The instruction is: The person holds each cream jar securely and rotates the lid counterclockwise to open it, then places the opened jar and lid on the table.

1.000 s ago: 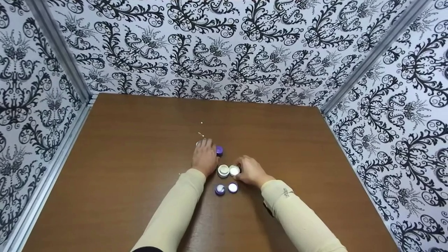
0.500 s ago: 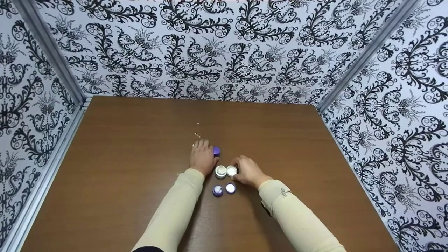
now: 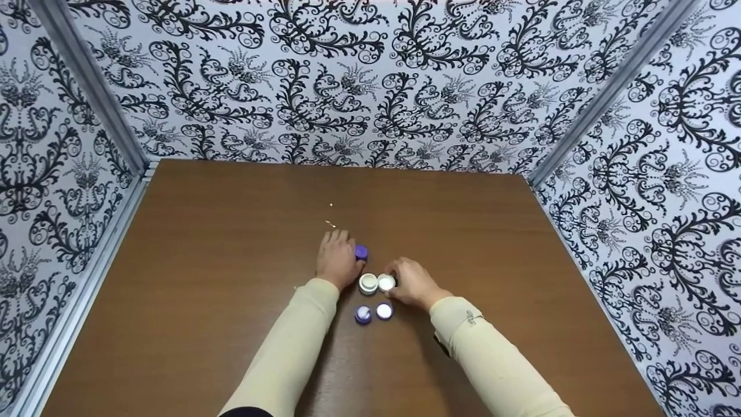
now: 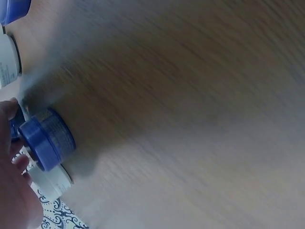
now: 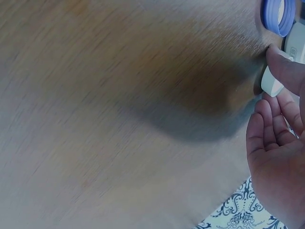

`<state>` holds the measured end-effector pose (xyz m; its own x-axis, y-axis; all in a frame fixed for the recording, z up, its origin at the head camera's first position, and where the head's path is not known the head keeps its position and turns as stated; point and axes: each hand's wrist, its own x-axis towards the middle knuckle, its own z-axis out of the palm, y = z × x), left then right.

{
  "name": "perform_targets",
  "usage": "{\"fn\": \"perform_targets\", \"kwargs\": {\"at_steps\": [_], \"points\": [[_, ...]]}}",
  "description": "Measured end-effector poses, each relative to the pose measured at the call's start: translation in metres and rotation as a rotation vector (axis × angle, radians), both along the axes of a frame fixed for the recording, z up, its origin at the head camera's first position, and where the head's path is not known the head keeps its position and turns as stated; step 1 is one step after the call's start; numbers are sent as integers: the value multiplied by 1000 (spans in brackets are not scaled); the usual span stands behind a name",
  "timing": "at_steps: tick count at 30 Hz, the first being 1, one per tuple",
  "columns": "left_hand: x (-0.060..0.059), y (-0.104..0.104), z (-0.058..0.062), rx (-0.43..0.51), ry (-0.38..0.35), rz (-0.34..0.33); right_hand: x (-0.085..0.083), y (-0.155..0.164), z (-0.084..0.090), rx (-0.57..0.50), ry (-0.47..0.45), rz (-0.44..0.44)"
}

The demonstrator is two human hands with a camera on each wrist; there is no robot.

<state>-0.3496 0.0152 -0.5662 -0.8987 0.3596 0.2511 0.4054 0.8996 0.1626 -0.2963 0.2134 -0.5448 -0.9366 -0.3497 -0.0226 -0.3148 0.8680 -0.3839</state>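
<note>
My left hand [image 3: 337,259] lies on the brown table [image 3: 231,243], and its thumb and a finger pinch a purple-capped jar [image 3: 361,252] [image 4: 45,138]. A small white jar [image 4: 51,181] stands right beside it, under the fingers. My right hand [image 3: 410,282] [image 5: 279,157] grips an open white jar [image 3: 386,282] [image 5: 272,84], with the thumb on its side. A second open white jar [image 3: 368,283] touches it on the left. Nearer me lie a purple lid [image 3: 363,314] and a white-topped lid [image 3: 384,311].
Patterned black-and-white walls [image 3: 370,87] close the table on three sides, with metal rails [image 3: 87,272] at the corners. Small pale specks [image 3: 330,223] lie beyond my left hand. Bare tabletop spreads to the left, right and far side.
Both hands stay where they were on the same jars; only the head view shifts slightly.
</note>
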Motion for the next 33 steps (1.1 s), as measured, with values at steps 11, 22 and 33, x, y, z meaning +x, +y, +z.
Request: {"fn": "perform_targets", "kwargs": {"at_steps": [11, 22, 33], "points": [[15, -21, 5, 106, 111, -57, 1, 0, 1, -30, 29, 28], [40, -37, 13, 130, 170, -72, 1, 2, -4, -2, 44, 10], [60, -43, 11, 190, 166, -73, 3, 0, -1, -12, 49, 23]]}}
